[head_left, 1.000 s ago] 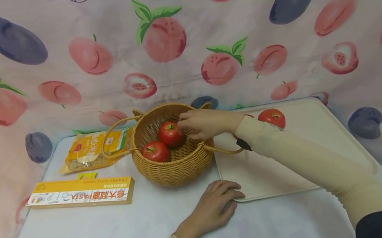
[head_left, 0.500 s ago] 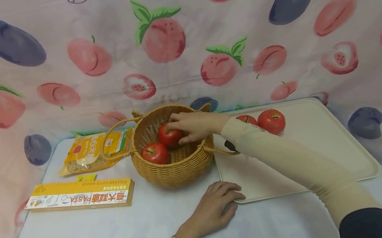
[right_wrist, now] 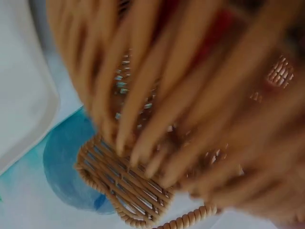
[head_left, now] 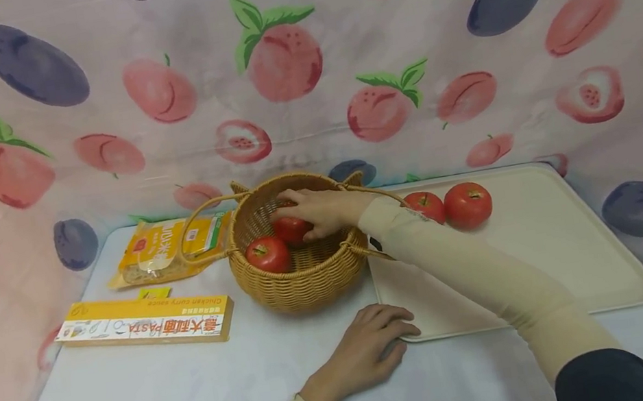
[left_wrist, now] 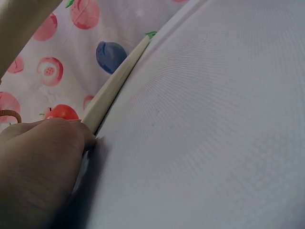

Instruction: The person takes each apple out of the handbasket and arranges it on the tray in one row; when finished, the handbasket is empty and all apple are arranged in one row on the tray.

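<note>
In the head view, my right hand [head_left: 326, 213] reaches into a round wicker basket [head_left: 304, 293] and grips a red apple [head_left: 291, 231] from above, fingers curled over it. A second red apple [head_left: 268, 255] lies beside it, nearer the front of the basket. My left hand [head_left: 364, 353] rests at the front left corner of a cream tray [head_left: 553, 249], fingers loosely bent on its rim. The left wrist view shows that hand against the tray's raised edge [left_wrist: 109, 95]. Basket weave [right_wrist: 157, 95] fills most of the right wrist view; the right hand's fingers are hidden there.
Two red apples, one on the right [head_left: 468, 205] and one partly behind the sleeve [head_left: 425, 206], sit on the tray's back left. Left of the basket lie a yellow food packet [head_left: 161, 252] and a pasta box [head_left: 146, 322]. A patterned cloth [head_left: 309, 119] hangs behind.
My right hand has moved left and further over the apple in the basket, covering more of it. The sleeve has uncovered more of the tray's apples. My left hand has stayed put.
</note>
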A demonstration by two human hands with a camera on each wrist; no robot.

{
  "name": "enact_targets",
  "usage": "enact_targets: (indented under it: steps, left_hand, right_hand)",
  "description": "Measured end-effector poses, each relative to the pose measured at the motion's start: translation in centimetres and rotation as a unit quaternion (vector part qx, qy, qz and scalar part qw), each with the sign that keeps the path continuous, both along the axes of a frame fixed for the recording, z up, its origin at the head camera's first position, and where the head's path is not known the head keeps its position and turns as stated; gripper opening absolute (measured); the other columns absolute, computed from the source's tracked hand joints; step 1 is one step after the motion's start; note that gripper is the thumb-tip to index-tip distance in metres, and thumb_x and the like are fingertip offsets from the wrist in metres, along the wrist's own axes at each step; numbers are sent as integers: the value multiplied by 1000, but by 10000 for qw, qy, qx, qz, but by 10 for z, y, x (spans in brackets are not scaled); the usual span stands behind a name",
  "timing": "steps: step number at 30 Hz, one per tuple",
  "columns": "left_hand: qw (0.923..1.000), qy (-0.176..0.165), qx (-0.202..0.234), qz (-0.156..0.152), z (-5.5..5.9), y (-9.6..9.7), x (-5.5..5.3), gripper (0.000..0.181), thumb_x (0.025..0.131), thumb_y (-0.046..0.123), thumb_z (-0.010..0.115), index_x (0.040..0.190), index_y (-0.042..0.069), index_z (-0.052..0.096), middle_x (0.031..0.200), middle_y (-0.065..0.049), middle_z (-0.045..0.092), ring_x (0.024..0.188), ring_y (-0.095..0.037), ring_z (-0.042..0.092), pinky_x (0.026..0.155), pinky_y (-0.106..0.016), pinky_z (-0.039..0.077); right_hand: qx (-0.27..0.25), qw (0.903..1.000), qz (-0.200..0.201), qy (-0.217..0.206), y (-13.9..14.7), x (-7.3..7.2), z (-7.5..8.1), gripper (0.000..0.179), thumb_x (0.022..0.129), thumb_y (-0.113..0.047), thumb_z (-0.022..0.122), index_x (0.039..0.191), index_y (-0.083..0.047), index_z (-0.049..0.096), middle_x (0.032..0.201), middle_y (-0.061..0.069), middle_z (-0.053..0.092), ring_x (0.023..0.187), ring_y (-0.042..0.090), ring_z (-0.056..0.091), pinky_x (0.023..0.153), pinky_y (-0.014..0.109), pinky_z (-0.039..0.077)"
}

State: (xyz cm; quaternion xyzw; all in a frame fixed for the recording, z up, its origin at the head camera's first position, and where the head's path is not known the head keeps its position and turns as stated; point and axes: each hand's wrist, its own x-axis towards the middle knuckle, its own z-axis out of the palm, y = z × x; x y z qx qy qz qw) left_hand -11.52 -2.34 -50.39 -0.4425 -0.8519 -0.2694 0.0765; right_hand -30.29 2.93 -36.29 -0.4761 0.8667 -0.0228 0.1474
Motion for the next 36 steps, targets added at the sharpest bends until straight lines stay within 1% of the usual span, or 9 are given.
enact_targets:
  steps: [5, 7, 13, 16, 19, 23, 26, 30, 36]
  left_hand:
    - [10000, -42, -25, -4, 1, 0, 0, 26, 93, 23, 55, 118, 29, 60, 129, 9, 53, 124, -8, 44, 111, -30, 33]
    - [10000, -22, -39, -1, 1, 0, 1, 26, 93, 23, 55, 118, 29, 60, 129, 9, 53, 124, -8, 44, 111, -30, 33]
    - [10000, -18, -19, -15, -1, 0, 0, 26, 93, 23, 55, 118, 29, 60, 129, 10, 53, 124, -7, 44, 110, -28, 33]
    - [10000, 40, -1, -11, -1, 0, 0, 26, 93, 23, 54, 118, 29, 60, 129, 10, 53, 124, -7, 44, 110, -27, 33]
    - [9999, 101, -6, -4, -1, 0, 0, 26, 93, 23, 55, 118, 29, 60, 129, 10, 53, 123, -7, 44, 110, -27, 33]
    - [9999, 101, -48, -1, -1, -1, 1, 26, 93, 23, 55, 118, 29, 60, 129, 10, 53, 124, -7, 44, 110, -28, 33]
    - [9999, 78, -68, 7, -1, -1, 1, 26, 93, 23, 54, 117, 29, 60, 130, 10, 52, 124, -7, 43, 111, -28, 33]
    - [10000, 35, -64, 17, 0, -1, 1, 26, 93, 23, 54, 118, 29, 60, 130, 10, 52, 124, -7, 43, 111, -29, 33]
    - [10000, -17, -68, 35, 1, -1, 1, 25, 93, 23, 55, 117, 29, 60, 130, 10, 52, 125, -7, 43, 112, -29, 32]
  right_hand:
    - [360, 9991, 65, -226, -7, -5, -5, 71, 89, -25, 65, 149, -26, 27, 157, 12, 11, 143, 39, 19, 115, 52, 25]
    - [521, 9981, 64, -312, -8, -5, -6, 72, 88, -25, 66, 149, -26, 27, 157, 11, 11, 143, 40, 17, 116, 53, 21]
    - [839, 9958, -186, -311, -8, -1, -7, 67, 84, -32, 70, 143, -31, 38, 149, 10, 16, 134, 41, 26, 106, 51, 38]
    - [1150, 9918, -377, -410, -8, 0, -7, 68, 81, -37, 72, 141, -33, 40, 144, 11, 22, 130, 39, 31, 101, 49, 41]
    - [1372, 9868, -539, -669, -8, 1, -6, 72, 80, -39, 73, 142, -34, 37, 144, 12, 27, 129, 36, 38, 102, 48, 41]
    - [1407, 9836, -667, -908, -8, 3, -5, 76, 79, -44, 72, 144, -32, 34, 152, 15, 23, 134, 34, 37, 107, 49, 37]
    - [1310, 9847, -639, -959, -8, 3, -5, 76, 77, -49, 72, 142, -32, 36, 152, 15, 23, 132, 34, 39, 106, 49, 38]
    - [1095, 9878, -534, -965, -8, 3, -4, 73, 76, -50, 73, 138, -33, 40, 144, 13, 30, 122, 27, 47, 100, 44, 44]
    - [853, 9922, -331, -846, -7, 3, -4, 64, 77, -43, 72, 134, -31, 43, 130, 9, 36, 108, 22, 53, 92, 38, 48]
